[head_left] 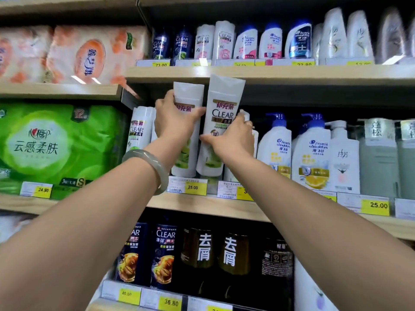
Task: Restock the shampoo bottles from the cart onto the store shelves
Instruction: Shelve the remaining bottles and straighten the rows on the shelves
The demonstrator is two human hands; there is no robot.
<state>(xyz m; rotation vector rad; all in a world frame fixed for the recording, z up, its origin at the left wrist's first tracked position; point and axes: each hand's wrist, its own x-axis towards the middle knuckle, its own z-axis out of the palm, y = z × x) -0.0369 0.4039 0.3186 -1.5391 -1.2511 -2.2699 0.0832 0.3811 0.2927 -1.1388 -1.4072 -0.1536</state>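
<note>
both arms reach up to the middle shelf [202, 206]. left grip [173, 118] wraps round a white clear bottle [187, 95] at label height, thumb across the front, fingers behind. bottle is upright, base low at the shelf front, just behind the 25.00 price tag [193, 187]. right grip [233, 136] holds a second clear bottle [222, 113] low on its right side, thumb on the front, fingers curled behind. this one tilts, top leaning right & overlapping the upper shelf [292, 71] edge. the 2 sit side by side, nearly touching; can't tell if either base rests on the board. a third clear bottle [140, 129] stands to the left, head & shoulders pump bottles [275, 149] to the right. pale bangle [146, 168] on left wrist.
</note>
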